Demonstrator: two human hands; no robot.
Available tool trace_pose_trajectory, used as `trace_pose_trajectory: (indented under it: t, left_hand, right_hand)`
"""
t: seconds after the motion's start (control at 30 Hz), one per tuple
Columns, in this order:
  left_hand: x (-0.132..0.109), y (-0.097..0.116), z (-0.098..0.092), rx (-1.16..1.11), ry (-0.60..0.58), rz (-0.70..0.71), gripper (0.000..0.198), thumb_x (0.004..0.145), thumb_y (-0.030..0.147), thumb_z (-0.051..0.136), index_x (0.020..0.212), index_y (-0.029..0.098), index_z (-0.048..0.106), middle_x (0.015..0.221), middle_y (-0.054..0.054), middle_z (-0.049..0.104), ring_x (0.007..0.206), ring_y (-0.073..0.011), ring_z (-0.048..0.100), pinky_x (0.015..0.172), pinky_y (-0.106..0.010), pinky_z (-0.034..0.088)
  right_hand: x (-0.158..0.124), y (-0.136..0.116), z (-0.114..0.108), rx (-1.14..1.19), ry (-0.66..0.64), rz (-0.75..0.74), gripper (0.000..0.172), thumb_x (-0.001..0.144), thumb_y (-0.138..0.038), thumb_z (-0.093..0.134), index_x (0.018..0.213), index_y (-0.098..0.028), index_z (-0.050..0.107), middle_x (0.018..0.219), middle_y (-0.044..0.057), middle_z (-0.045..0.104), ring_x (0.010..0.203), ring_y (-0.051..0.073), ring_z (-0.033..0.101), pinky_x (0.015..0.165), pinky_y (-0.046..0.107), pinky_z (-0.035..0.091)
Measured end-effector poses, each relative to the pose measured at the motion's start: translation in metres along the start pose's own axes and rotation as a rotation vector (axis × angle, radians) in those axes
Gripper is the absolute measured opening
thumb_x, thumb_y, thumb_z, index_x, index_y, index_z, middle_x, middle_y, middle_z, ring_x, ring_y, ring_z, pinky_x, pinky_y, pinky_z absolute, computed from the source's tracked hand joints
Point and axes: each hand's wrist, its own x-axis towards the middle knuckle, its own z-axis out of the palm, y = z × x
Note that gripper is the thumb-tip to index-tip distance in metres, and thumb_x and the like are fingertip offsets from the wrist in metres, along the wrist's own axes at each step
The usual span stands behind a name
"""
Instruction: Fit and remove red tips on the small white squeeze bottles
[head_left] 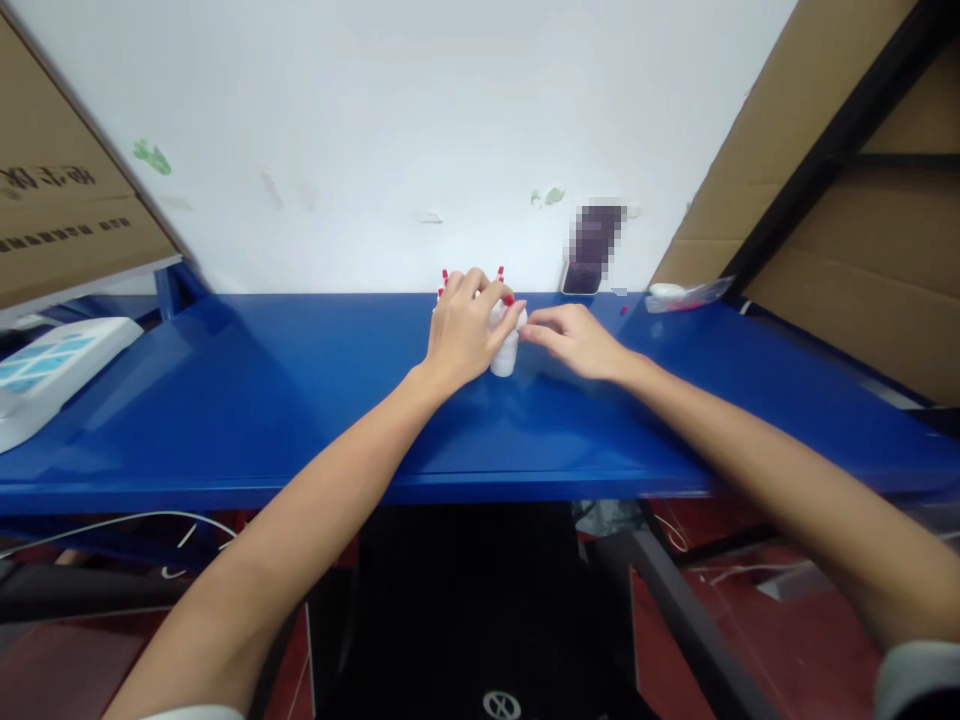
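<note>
A small white plastic bottle [503, 358] with a red tip stands on the blue table at the middle. My left hand [466, 325] is closed round its upper part from above, the fingers curled over the top and the thumb along the near side. My right hand [577, 340] is at the bottle's right side. Its thumb and forefinger are pinched together against the white edge, and what lies between them is hidden. Behind my left hand, more red tips [500, 272] and bits of white show; my fingers cover most of what they belong to.
A phone [582, 278] leans on the white wall behind the blue table [300, 400]. To its right lie a small red piece [623, 310] and a clear plastic bag [690, 295]. A white device with blue panels [52, 370] stands at left. Cardboard [862, 270] borders the right side.
</note>
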Motion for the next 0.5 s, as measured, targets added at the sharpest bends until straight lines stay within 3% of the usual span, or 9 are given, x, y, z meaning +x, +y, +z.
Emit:
trace_pose_trajectory:
  t: [0.3, 0.5]
  left_hand:
    - [0.0004, -0.0026, -0.0011, 0.032, -0.053, 0.02, 0.033, 0.106, 0.037, 0.044, 0.11, 0.018, 0.072, 0.104, -0.01, 0.063, 0.099, -0.0257, 0.056, 0.094, -0.043, 0.045]
    - [0.001, -0.0018, -0.0017, 0.037, -0.055, 0.023, 0.034, 0.107, 0.038, 0.042, 0.102, 0.017, 0.069, 0.103, -0.01, 0.064, 0.098, -0.0252, 0.057, 0.095, -0.042, 0.045]
  right_hand:
    - [-0.0019, 0.0023, 0.0031, -0.056, -0.105, -0.038, 0.035, 0.095, -0.047, 0.056, 0.085, -0.017, 0.071, 0.057, -0.004, 0.051, 0.054, 0.012, 0.04, 0.06, 0.03, 0.029]
    - [-0.0027, 0.0008, 0.0039, -0.056, -0.115, -0.059, 0.034, 0.093, -0.046, 0.059, 0.083, -0.016, 0.071, 0.058, -0.004, 0.053, 0.054, 0.011, 0.043, 0.061, 0.03, 0.03]
